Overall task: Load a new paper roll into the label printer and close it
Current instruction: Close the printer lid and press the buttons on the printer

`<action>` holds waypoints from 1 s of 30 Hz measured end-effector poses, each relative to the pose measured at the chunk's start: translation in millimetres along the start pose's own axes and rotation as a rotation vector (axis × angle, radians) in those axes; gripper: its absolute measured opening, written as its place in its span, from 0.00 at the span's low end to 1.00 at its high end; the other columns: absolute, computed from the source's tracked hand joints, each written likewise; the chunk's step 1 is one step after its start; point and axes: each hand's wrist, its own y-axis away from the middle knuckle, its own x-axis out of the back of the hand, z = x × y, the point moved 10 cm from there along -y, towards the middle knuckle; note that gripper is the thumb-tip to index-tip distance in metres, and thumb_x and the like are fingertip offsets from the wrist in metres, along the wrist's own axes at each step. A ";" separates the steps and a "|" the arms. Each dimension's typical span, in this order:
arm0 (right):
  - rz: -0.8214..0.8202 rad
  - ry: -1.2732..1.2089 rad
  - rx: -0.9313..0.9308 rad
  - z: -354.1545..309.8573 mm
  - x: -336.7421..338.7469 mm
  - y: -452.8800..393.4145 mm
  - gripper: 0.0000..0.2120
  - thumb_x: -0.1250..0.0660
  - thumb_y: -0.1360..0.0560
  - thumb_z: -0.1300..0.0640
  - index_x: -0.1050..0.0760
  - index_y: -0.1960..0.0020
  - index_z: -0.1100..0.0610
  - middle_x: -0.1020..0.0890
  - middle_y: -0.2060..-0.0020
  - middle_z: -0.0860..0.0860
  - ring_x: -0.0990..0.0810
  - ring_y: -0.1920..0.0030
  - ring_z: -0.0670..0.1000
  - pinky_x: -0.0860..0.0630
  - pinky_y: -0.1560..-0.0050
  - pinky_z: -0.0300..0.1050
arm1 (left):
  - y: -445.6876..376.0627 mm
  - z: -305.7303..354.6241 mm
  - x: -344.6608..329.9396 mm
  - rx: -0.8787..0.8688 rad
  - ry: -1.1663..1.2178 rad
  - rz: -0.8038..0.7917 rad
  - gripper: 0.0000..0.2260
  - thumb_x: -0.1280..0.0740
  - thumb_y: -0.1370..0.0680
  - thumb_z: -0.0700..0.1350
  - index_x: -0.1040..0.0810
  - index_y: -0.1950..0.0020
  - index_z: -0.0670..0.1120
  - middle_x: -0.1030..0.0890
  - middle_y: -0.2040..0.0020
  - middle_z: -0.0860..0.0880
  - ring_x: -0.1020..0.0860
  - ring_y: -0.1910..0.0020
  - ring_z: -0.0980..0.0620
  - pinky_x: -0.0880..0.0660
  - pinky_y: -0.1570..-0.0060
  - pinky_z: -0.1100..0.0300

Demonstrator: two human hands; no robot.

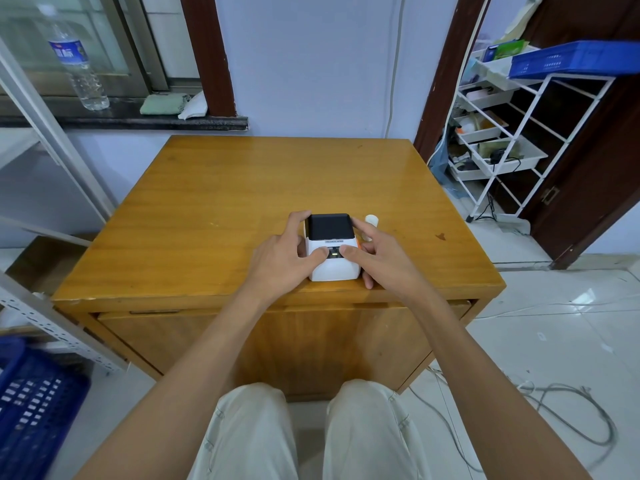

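So the label printer (pixel 333 249) is sat near the front edge of the wooden table (pixel 214 209), roughly centred, white body with a black lid on top that looks shut. It's gripped from both sides. The left hand (pixel 282 256) is wrapped round the left side, fingers (pixel 298 219) curled up along the edge of the black lid and the thumb laid across the front face next to the little display. The right hand (pixel 375 258) is placed on the right side the same way, index finger reaching up to the lid's right corner, thumb pressed on the front by the display too. So both sets of fingers are spread and clamped on the printer, 1 hand per side.

A small white paper roll (pixel 371 220) is stood on the table just beside the printer's right rear, partly hidden behind the right hand. Can't be told whether it's touching the printer.

A bit of orange is seen on the printer's right side, between the fingers.
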 end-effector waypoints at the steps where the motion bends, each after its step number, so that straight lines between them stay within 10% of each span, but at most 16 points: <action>1: 0.000 -0.004 -0.002 0.4 0.0 0.1 0.32 0.30 0.18 0.49 0.37 0.17 0.44 0.17 0.58 0.67 0.26 0.76 0.45 0.25 0.66 0.38 | 0.0 0.0 0.1 0.000 0.000 0.000 0.32 0.35 0.22 0.61 0.39 0.21 0.56 0.22 0.65 0.55 0.20 0.64 0.51 0.28 0.65 0.54; 8: 0.004 -0.007 -0.018 2.4 -0.2 -0.2 0.32 0.30 0.18 0.50 0.37 0.17 0.44 0.19 0.65 0.54 0.26 0.76 0.46 0.27 0.69 0.37 | 0.5 0.1 0.0 -0.009 -0.004 0.005 0.33 0.36 0.23 0.62 0.40 0.20 0.56 0.22 0.65 0.56 0.22 0.65 0.52 0.29 0.66 0.55; 30: -0.016 -0.018 -0.054 1.8 -1.9 -1.2 0.32 0.31 0.18 0.50 0.38 0.17 0.43 0.13 0.51 0.63 0.24 0.75 0.48 0.22 0.63 0.47 | -0.5 -1.6 -1.4 0.013 -0.006 -0.006 0.32 0.34 0.22 0.60 0.40 0.20 0.55 0.22 0.66 0.55 0.21 0.65 0.52 0.32 0.67 0.55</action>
